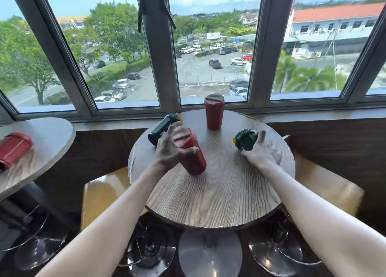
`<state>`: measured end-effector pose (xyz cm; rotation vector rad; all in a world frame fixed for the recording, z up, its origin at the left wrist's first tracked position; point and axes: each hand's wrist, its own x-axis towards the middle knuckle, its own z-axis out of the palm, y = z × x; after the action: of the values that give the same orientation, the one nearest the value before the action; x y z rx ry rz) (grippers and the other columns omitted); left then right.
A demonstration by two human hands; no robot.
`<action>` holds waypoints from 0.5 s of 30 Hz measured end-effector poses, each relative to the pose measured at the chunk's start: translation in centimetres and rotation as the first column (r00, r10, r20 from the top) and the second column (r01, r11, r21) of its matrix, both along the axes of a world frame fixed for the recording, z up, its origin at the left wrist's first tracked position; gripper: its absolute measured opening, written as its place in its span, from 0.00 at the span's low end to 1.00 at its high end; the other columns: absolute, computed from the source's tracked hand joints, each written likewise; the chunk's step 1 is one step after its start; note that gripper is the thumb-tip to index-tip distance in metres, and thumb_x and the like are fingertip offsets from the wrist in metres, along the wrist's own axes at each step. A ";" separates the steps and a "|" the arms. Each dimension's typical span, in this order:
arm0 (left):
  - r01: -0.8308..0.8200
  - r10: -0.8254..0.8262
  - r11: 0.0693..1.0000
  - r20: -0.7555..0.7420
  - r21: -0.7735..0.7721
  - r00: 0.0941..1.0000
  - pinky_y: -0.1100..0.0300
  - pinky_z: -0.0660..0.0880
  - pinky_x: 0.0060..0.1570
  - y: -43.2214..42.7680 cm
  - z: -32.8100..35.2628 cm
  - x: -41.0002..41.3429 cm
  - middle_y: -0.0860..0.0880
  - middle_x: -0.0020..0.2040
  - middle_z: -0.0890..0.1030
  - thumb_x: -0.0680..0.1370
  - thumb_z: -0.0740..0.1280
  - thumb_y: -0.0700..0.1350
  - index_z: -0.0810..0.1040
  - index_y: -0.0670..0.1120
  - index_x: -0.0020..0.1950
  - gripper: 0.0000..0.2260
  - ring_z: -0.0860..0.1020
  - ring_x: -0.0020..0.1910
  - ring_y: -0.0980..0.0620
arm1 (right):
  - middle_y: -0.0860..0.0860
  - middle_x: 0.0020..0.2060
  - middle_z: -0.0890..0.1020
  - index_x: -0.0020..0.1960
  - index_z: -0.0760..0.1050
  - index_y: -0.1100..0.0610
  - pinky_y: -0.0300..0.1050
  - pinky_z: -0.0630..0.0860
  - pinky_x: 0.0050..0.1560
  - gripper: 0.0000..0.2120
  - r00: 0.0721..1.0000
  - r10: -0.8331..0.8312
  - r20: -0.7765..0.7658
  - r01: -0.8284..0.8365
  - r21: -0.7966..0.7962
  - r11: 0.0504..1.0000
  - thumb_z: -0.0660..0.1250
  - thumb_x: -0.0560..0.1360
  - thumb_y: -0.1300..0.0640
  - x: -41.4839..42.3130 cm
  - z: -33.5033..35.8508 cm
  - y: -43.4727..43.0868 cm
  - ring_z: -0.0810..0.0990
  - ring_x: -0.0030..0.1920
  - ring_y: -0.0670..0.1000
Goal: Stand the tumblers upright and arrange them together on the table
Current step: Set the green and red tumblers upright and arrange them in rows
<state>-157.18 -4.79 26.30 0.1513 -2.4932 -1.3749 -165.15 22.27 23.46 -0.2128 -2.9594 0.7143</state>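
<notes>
Round wooden desk (211, 193) by the window carried four tumblers: two red, two dark green. One red tumbler (214, 111) stood upright at the far edge, lid up. A second red tumbler (193, 153) sat near the middle-left, leaning, its base on the wood and its lid tipped toward the left hand. One green tumbler (164, 128) lay on its side at the far left, partly hidden behind that hand. The other green tumbler (245, 140) lay on its side at the right, lid end toward the centre.

Left hand (170, 149): grip spread, fingers curled around the upper part of the leaning red tumbler; thumb near its side. Whether the fingers were actually touching it could not be told. Right hand (264, 151): grip spread wide, thumb just beside the right green tumbler, fingers blurred; not closed on it.

Judged step: righting the second red tumbler while the right hand reached for the green one. Roughly one of four standing. Next move probably called for seating the red tumbler flat, then wrapping the right grip around the green body and pivoting it onto its base, before sliding all four together.

A fifth, red, lay on its side on a separate desk (50, 134) at left.
</notes>
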 end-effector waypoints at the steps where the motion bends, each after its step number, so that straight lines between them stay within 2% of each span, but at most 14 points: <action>1: 0.010 -0.011 0.999 -0.012 -0.041 1.000 0.46 0.72 0.68 0.3 0.1 -0.4 0.49 0.66 0.77 0.56 0.79 0.63 0.68 0.63 0.68 0.43 0.75 0.66 0.48 | 0.63 0.65 0.72 0.66 0.57 0.51 0.60 0.68 0.65 0.36 1.000 -0.007 0.001 0.007 -0.006 1.000 0.70 0.67 0.39 0.1 0.1 0.0 0.70 0.66 0.65; 4: -0.031 0.024 0.981 -0.044 -0.189 0.999 0.59 0.65 0.63 1.5 0.3 -0.8 0.47 0.65 0.77 0.58 0.77 0.65 0.71 0.59 0.70 0.42 0.73 0.66 0.45 | 0.61 0.63 0.73 0.64 0.58 0.50 0.59 0.70 0.62 0.35 1.000 -0.018 -0.008 0.018 -0.033 0.999 0.71 0.66 0.39 0.0 0.0 0.1 0.72 0.64 0.65; 7: -0.088 0.067 0.974 -0.108 -0.207 0.992 0.59 0.64 0.58 3.0 0.0 -0.4 0.46 0.66 0.75 0.61 0.81 0.61 0.66 0.56 0.75 0.46 0.70 0.66 0.43 | 0.61 0.62 0.74 0.63 0.57 0.50 0.59 0.71 0.61 0.34 0.999 -0.009 -0.038 0.009 -0.006 1.000 0.71 0.66 0.40 0.1 -0.1 0.0 0.74 0.62 0.64; 10: -0.073 0.067 0.997 -0.161 -0.031 0.985 0.59 0.63 0.62 3.7 -1.0 0.3 0.48 0.65 0.74 0.61 0.84 0.51 0.58 0.54 0.79 0.52 0.69 0.64 0.49 | 0.61 0.62 0.74 0.62 0.56 0.49 0.60 0.72 0.61 0.34 0.998 -0.004 -0.065 0.004 0.007 1.000 0.71 0.65 0.40 -0.1 -0.5 0.1 0.75 0.61 0.65; 12: -0.059 0.066 0.995 -0.083 0.083 0.994 0.61 0.64 0.63 3.5 -2.0 0.7 0.52 0.61 0.70 0.61 0.84 0.44 0.57 0.54 0.78 0.52 0.67 0.63 0.53 | 0.61 0.61 0.75 0.62 0.57 0.50 0.59 0.72 0.60 0.34 0.997 -0.004 -0.073 0.005 0.003 1.000 0.71 0.66 0.41 -0.2 -0.7 0.1 0.75 0.60 0.65; 14: -0.001 0.001 0.981 0.001 0.192 1.000 0.68 0.71 0.57 2.9 -2.7 0.9 0.51 0.59 0.72 0.63 0.81 0.42 0.59 0.53 0.75 0.47 0.71 0.60 0.52 | 0.61 0.60 0.75 0.63 0.59 0.51 0.59 0.71 0.60 0.33 0.997 -0.003 -0.079 0.003 0.007 1.000 0.71 0.66 0.41 -0.1 -0.9 0.1 0.74 0.60 0.64; 15: 0.031 -0.043 0.975 0.050 0.222 0.998 0.75 0.72 0.49 2.6 -2.8 1.1 0.50 0.57 0.75 0.66 0.79 0.39 0.62 0.51 0.74 0.41 0.74 0.55 0.52 | 0.61 0.60 0.75 0.63 0.59 0.51 0.59 0.71 0.60 0.33 0.997 -0.003 -0.081 0.004 0.011 1.000 0.71 0.67 0.41 -0.1 -0.9 0.0 0.74 0.61 0.64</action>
<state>-156.09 -2.20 23.52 0.1916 -2.3909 -1.6837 -165.23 22.31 22.57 -0.1838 -2.8845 0.6885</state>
